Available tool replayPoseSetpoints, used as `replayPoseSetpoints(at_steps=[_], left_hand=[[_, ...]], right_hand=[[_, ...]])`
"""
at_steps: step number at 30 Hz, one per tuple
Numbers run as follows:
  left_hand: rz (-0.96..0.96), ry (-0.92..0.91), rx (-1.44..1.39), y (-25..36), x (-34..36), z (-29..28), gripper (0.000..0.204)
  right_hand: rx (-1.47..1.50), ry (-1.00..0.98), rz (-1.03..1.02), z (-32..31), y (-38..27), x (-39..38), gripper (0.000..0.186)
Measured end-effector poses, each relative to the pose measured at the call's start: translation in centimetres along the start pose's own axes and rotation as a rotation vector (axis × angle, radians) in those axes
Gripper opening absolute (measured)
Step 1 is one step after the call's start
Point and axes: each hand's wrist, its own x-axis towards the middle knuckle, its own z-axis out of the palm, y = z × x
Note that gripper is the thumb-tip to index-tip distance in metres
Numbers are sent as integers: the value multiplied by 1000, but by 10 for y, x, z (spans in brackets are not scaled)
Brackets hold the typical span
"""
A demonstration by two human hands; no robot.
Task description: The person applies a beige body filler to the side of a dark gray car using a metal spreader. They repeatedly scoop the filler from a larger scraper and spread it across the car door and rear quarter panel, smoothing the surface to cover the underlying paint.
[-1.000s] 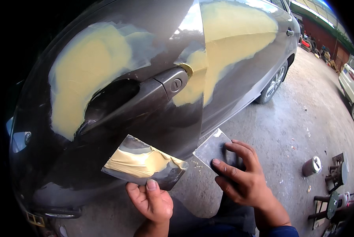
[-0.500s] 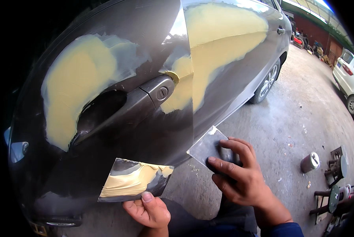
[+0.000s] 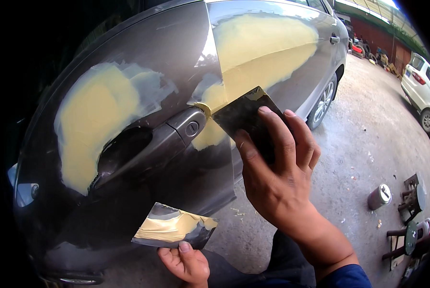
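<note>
My left hand [image 3: 185,263] pinches the lower edge of a flat mixing plate [image 3: 198,237] that bears a smeared heap of yellow body filler [image 3: 164,227]. In my right hand [image 3: 284,168] is a thin dark square filler spreader [image 3: 243,115], its left corner at the edge of the filler by the car door handle [image 3: 176,130]. Whether that corner touches the panel I cannot tell. Yellow filler patches cover the dark front door [image 3: 95,115] around the handle recess and the rear door [image 3: 267,43] beyond the door seam. The spreader hides part of the rear door.
On the concrete floor [image 3: 339,168] to the right stand a round can [image 3: 379,197] and low stools [image 3: 409,237]. A white car [image 3: 423,89] is parked at the far right. Tyres and clutter lie along the back wall.
My right hand has lifted the spreader up and leftward, from below the door to beside the handle. My left hand and the plate have shifted slightly right and down in the picture.
</note>
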Motion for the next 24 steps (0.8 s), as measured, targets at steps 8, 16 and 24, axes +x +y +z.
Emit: replayPoseSetpoints(at_steps=[8,16,24], left_hand=[[-23,4,-34,0,-1,-1,33],[-38,17,-41,0,-2,1,34],[-22,6,-54,-1,0,4,33]], right_hand=[[-16,83,-21,15,0,-2,25],[29,80,-10,17,1,-9,24],[73,6,2,13,1,-8,35]])
